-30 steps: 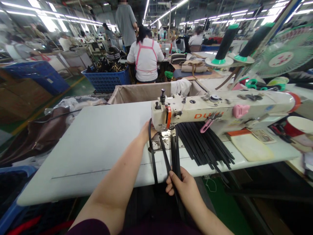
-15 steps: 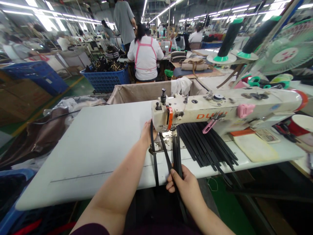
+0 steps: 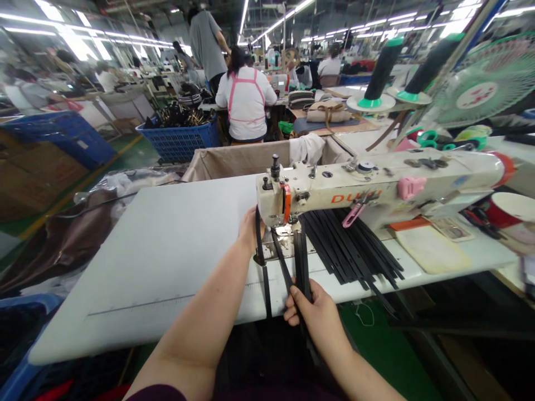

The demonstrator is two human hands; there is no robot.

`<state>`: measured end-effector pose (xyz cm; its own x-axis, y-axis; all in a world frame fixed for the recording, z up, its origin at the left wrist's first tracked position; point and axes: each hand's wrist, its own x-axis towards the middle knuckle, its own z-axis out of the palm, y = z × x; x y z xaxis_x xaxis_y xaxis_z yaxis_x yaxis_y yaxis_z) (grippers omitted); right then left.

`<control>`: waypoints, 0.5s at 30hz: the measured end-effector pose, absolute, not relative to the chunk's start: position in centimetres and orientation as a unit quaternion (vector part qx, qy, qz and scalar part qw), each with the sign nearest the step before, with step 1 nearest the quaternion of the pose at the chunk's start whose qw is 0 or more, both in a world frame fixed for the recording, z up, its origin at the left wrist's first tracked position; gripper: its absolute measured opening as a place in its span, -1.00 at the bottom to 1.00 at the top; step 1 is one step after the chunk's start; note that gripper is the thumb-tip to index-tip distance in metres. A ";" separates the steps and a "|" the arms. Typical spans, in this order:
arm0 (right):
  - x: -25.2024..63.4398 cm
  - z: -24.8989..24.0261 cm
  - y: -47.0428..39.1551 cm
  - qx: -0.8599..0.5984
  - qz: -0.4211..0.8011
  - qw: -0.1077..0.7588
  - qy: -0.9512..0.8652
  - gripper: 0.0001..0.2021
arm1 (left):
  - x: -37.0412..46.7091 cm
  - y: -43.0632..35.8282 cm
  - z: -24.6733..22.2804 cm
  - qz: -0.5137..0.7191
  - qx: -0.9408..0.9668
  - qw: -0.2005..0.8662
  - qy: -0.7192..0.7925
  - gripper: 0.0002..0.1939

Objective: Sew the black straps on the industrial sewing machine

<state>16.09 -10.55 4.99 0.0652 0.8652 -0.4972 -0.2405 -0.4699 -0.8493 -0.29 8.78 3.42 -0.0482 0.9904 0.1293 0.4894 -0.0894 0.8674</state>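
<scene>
A white sewing machine [image 3: 334,192] stands on the pale table [image 3: 167,245]. My right hand [image 3: 309,303] is closed around several black strips [image 3: 301,259] at the table's front edge, thumb on top; the strips run up to the machine's needle area. My left hand [image 3: 249,228] is at the left side of the machine head, beside a black strip that hangs down past the edge; its fingertips are hidden behind the head. More black strips [image 3: 351,248] lie fanned out under the machine arm.
Behind the table is a beige fabric-lined bin [image 3: 238,161]. A blue basket [image 3: 179,139] stands beyond it, near a seated person [image 3: 246,103] in a pink-strapped apron. Thread cones [image 3: 382,72] and a green fan [image 3: 480,94] are at the right. A yellowish pad [image 3: 432,248] lies by the machine.
The view has shifted slightly. Both hands keep nearly the same places at the machine and on the strips. The standing person in the background leans over more.
</scene>
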 end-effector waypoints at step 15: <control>16.6 5.3 -11.3 -0.571 0.635 0.433 -0.290 -0.40 | -0.7 -0.1 1.8 0.347 0.783 0.132 0.498 -0.73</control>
<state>16.56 -11.28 5.28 0.0261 0.8805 -0.4733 -0.2187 -0.4570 -0.8622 -0.75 -0.13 1.81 0.2619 0.8724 0.4127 0.6892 -0.4685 0.5528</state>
